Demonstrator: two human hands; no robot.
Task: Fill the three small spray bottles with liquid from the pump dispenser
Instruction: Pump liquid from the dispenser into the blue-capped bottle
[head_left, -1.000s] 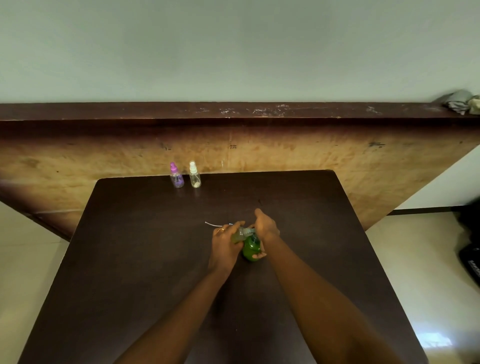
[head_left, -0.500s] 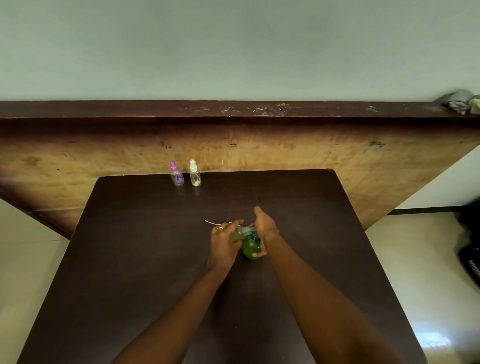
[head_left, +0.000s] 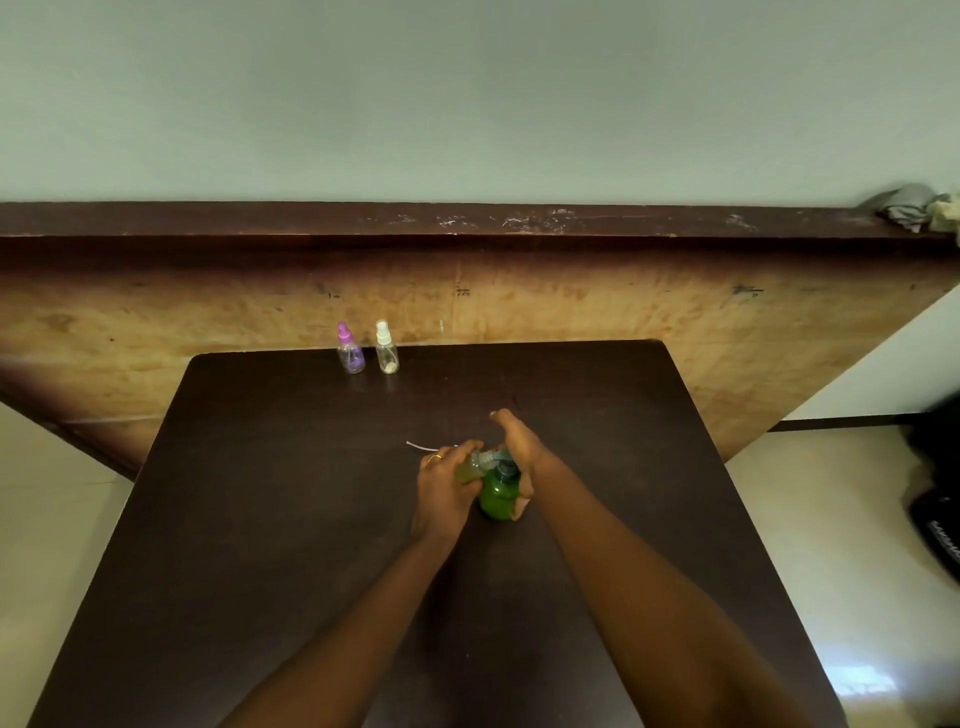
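Note:
A green pump dispenser (head_left: 496, 499) stands near the middle of the dark table (head_left: 260, 519). My right hand (head_left: 519, 447) rests on its pump head with the fingers straight and pointing away from me; the thumb lies down the bottle's right side. My left hand (head_left: 441, 488) grips a small open bottle (head_left: 467, 470) holding yellow-green liquid, tilted with its mouth at the pump's spout. Two more small spray bottles stand capped at the table's far edge, one with a purple cap (head_left: 349, 349) and one with a white cap (head_left: 386, 348).
A thin white dip tube (head_left: 418, 446) lies on the table just beyond my left hand. A wooden panel (head_left: 571, 306) with a dark ledge runs behind the table. Crumpled cloths (head_left: 909, 205) sit on the ledge at far right. Tiled floor lies on both sides.
My right hand's fingers have straightened and lifted a little over the pump head. My left hand and the small bottle stay at the spout.

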